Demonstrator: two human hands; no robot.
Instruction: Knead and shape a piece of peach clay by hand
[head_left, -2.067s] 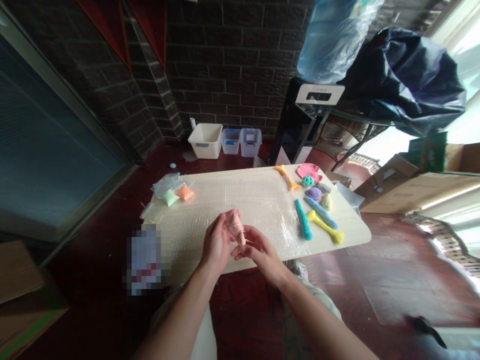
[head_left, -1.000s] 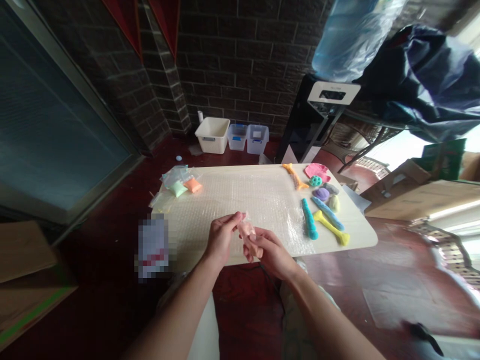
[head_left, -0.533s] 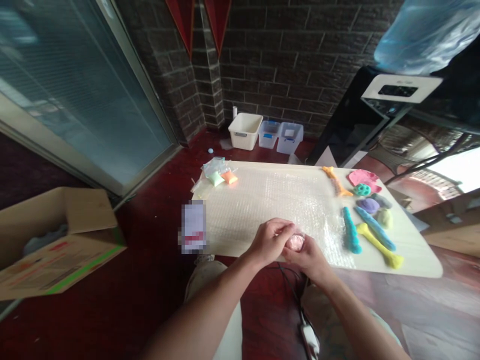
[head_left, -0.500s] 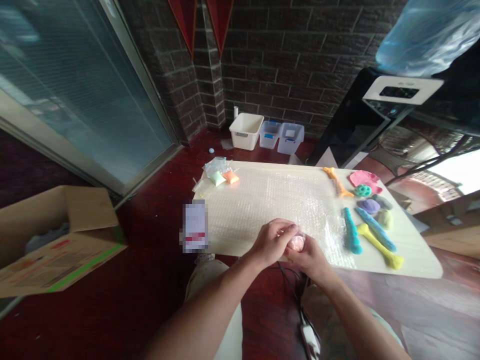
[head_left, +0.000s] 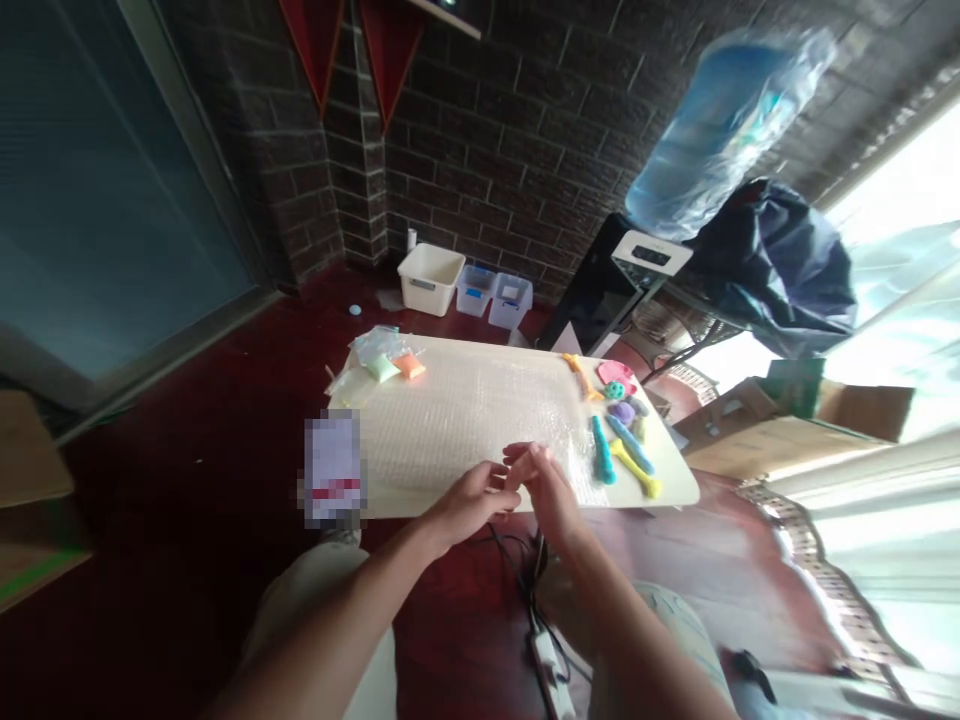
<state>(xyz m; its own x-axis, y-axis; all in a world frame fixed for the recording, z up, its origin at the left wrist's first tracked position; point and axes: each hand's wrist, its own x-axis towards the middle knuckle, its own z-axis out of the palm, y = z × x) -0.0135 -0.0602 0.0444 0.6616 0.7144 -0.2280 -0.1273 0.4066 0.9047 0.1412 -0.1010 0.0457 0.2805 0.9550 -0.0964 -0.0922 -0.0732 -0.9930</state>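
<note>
Over the near edge of the table, my right hand (head_left: 556, 505) is closed round a lump of pale pink modelling clay (head_left: 523, 470), mostly hidden by fingers. My left hand (head_left: 474, 503) curls in from the other side, its fingertips against the same lump. Whether clear plastic still wraps the clay cannot be made out. To the right of my hands lie a teal clay stick (head_left: 603, 452), a blue clay roll (head_left: 630, 444) and a yellow bone-shaped clay piece (head_left: 637, 472).
Bubble wrap (head_left: 465, 410) covers much of the table. Green (head_left: 382, 368) and orange (head_left: 409, 366) clay packets lie at the back left. An orange bone shape (head_left: 583, 378), a pink piece (head_left: 616, 375) and a purple lump (head_left: 622, 411) sit back right. A power strip (head_left: 551, 665) is below.
The view swung right, then left, then partly back. The pink lump, earlier upright in clear plastic, was squeezed between both hands; now the fingers hide more of it and the left hand is looser.
</note>
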